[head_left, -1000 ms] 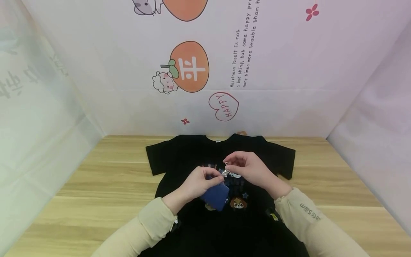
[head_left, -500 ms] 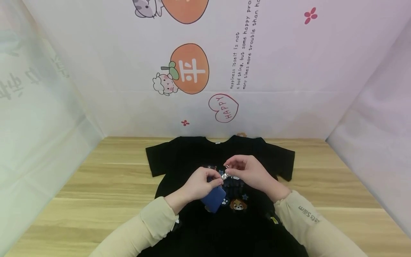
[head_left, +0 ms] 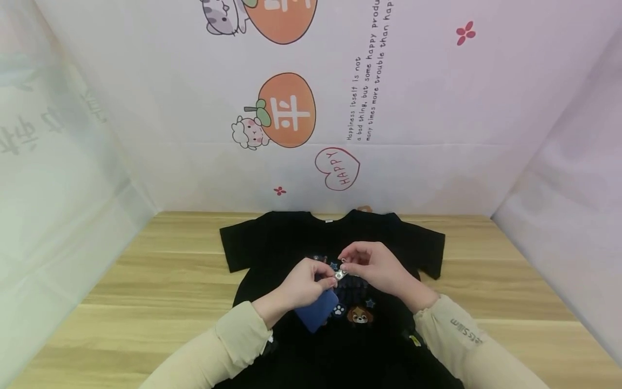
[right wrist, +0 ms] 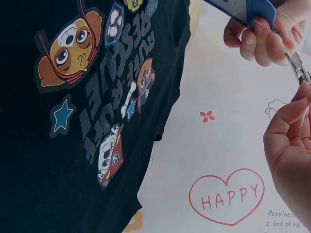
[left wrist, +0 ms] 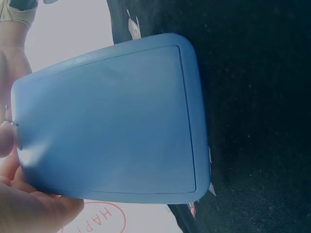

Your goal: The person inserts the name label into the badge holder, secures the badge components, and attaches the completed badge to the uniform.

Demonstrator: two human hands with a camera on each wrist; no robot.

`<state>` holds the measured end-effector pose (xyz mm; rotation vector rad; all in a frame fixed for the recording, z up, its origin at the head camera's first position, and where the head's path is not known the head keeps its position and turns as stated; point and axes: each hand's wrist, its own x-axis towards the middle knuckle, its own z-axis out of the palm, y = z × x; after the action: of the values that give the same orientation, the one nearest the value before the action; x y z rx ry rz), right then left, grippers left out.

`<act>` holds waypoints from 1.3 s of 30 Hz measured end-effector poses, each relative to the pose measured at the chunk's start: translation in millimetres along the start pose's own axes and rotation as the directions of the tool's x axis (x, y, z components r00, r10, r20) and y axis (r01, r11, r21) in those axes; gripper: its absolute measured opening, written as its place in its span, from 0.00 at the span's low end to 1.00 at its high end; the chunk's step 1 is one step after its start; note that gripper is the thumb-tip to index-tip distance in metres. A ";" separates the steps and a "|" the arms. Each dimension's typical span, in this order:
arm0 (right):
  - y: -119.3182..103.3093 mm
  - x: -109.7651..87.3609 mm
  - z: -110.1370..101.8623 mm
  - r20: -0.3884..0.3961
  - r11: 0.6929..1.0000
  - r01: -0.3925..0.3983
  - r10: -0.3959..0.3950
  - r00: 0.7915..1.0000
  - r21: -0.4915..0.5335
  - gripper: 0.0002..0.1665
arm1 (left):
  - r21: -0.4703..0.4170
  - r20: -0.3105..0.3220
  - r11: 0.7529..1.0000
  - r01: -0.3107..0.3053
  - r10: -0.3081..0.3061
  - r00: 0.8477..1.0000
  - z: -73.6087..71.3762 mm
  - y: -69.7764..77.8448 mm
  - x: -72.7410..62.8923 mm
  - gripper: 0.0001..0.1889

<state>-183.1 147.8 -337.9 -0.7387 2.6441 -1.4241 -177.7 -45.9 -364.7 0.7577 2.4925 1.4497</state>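
A flat blue card holder (head_left: 315, 312) with rounded corners hangs tilted from my left hand (head_left: 303, 283), which pinches it by its upper end. Its broad blue side (left wrist: 112, 121) fills much of the left wrist view. A small shiny metal clip (head_left: 340, 274) bridges the space between my hands. My right hand (head_left: 376, 267) pinches the clip's far end between thumb and fingers. From the right wrist view, the clip (right wrist: 297, 68) runs from the card holder's end (right wrist: 262, 9) to my right fingertips. Part of the clip is hidden by fingers.
Under both hands a black T-shirt (head_left: 286, 237) with cartoon dog prints (head_left: 359, 315) lies spread on the wooden table (head_left: 160, 275). A white printed cloth (head_left: 413, 108) stands behind the table, with white cloth sides at left and right.
The card holder's lower end has swung left, uncovering more of the shirt's print. Both hands keep their pinch. The whole head view has shifted slightly downward.
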 end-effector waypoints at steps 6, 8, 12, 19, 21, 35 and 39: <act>1.0 -0.1 1.3 0.013 1.000 0.003 -0.003 1.000 0.002 0.07 | -0.007 0.011 1.000 0.007 -0.007 1.000 -0.2 -2.1 0.7 0.08; 2.3 0.6 1.7 0.016 1.000 0.013 -0.013 1.000 0.000 0.07 | -0.002 0.004 1.000 0.019 -0.019 1.000 -0.2 -1.9 1.6 0.08; 7.1 0.8 3.3 0.007 1.000 0.023 -0.023 1.000 -0.012 0.06 | 0.006 -0.003 0.999 0.040 -0.040 0.999 1.8 -3.8 5.6 0.08; 12.5 2.2 6.4 -0.013 0.999 -0.011 0.011 1.000 -0.044 0.05 | 0.045 0.027 0.997 0.067 -0.068 0.997 1.0 -8.3 13.6 0.08; 13.4 3.7 5.6 -0.038 0.998 -0.021 0.019 0.999 -0.054 0.05 | 0.047 0.041 0.998 0.048 -0.050 0.998 -1.4 -8.4 16.0 0.09; 12.2 16.9 -10.3 -0.099 0.999 -0.021 0.017 0.995 -0.047 0.09 | 0.038 0.057 0.999 -0.030 0.028 0.998 -13.9 -5.2 31.0 0.06; 12.0 16.6 -10.0 -0.079 0.999 -0.022 0.019 0.997 -0.033 0.09 | 0.050 0.090 0.998 -0.049 0.044 0.995 -13.9 -5.0 29.1 0.06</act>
<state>-205.0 154.0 -338.7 -0.6699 2.7320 -1.4363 -209.6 -44.0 -358.4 0.8756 2.4697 1.3394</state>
